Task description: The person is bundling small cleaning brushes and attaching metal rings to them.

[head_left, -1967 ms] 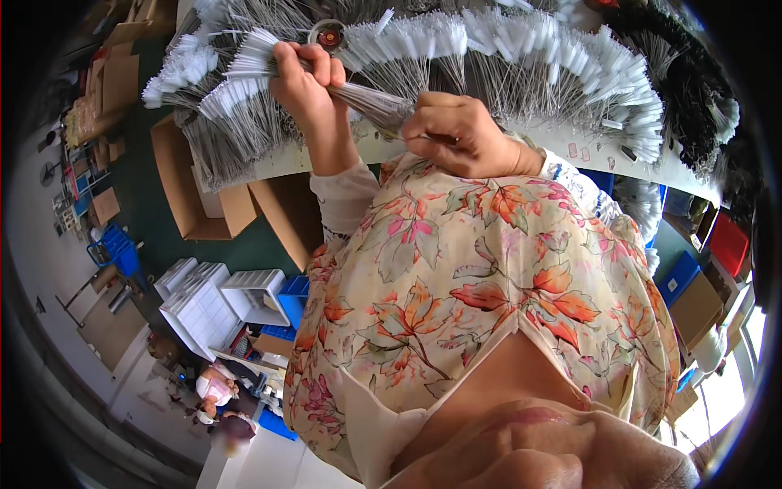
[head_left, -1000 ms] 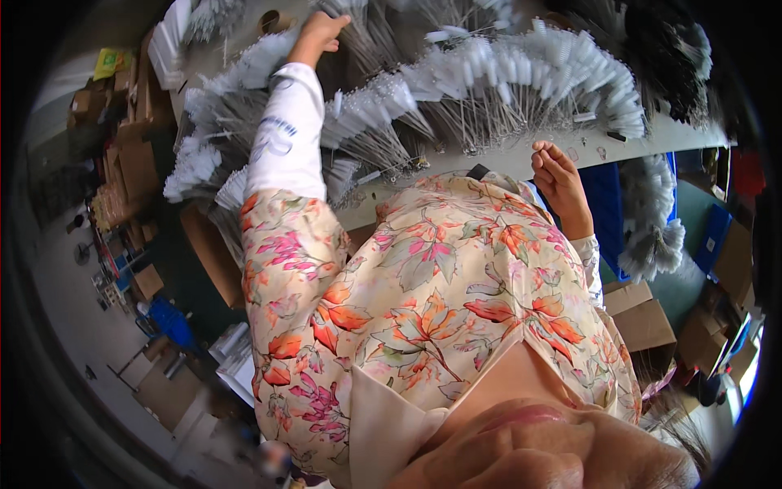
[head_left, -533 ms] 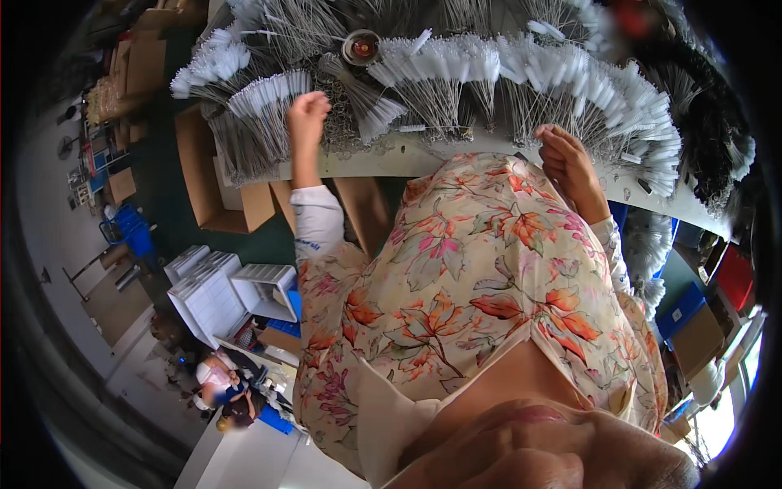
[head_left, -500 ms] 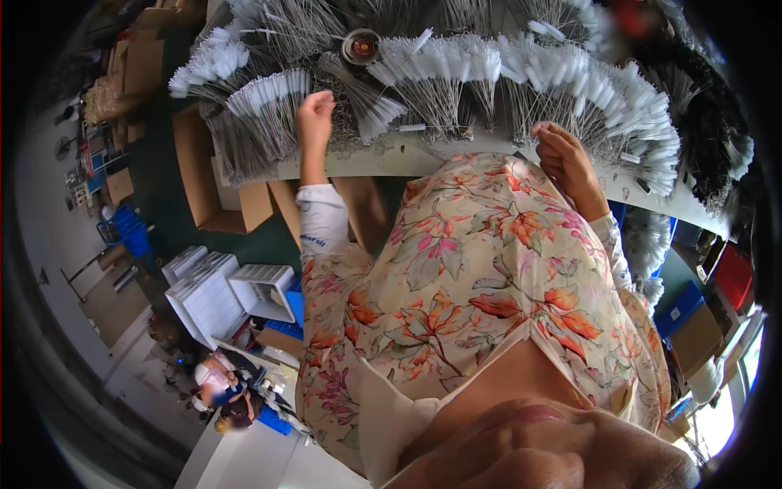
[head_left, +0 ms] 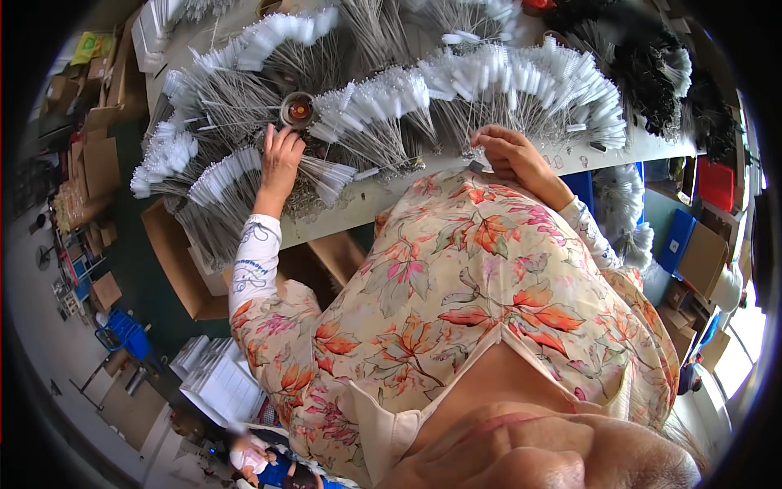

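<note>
The left arm is stretched forward over the counter (head_left: 664, 148), the back of the left hand (head_left: 281, 159) turned up, its fingers straight and slightly parted just short of a round container (head_left: 285, 109). A small bundle of white-tipped wire brushes (head_left: 332, 179) lies just to that hand's right, near the counter's front edge. The right arm is bent, the right hand (head_left: 513, 156) curled with fingertips drawn close together before the long row of brushes (head_left: 521, 77); whether it pinches anything cannot be told. Half a second ago the left hand was loosely curled nearer the counter's front edge; the right stays before the row.
</note>
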Action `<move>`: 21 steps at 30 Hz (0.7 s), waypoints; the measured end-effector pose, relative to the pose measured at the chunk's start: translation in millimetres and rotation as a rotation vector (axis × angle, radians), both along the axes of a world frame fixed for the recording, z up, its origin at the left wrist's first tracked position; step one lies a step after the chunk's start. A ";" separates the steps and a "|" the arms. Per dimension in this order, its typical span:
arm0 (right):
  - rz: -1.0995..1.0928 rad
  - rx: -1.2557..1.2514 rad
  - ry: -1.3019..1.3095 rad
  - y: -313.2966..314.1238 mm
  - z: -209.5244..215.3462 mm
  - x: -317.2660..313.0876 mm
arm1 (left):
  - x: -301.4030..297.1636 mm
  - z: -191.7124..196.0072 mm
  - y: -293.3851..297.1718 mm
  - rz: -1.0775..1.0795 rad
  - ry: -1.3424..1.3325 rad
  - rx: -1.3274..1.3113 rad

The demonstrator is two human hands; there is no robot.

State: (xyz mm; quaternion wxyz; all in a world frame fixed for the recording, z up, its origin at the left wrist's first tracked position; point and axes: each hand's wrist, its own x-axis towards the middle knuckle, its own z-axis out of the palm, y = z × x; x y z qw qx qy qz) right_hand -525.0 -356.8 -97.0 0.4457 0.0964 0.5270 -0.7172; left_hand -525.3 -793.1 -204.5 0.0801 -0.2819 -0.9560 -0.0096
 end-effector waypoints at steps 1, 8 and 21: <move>-0.057 0.017 0.015 2.3 -1.5 -0.8 | -5.8 7.1 2.7 -0.006 -0.033 -0.025; 0.227 0.124 0.471 -44.7 -42.7 -15.7 | -15.7 58.7 7.3 0.004 -0.207 -0.190; 0.745 0.631 1.191 -212.8 -107.9 -55.8 | 9.3 96.0 3.2 0.166 -0.355 -0.299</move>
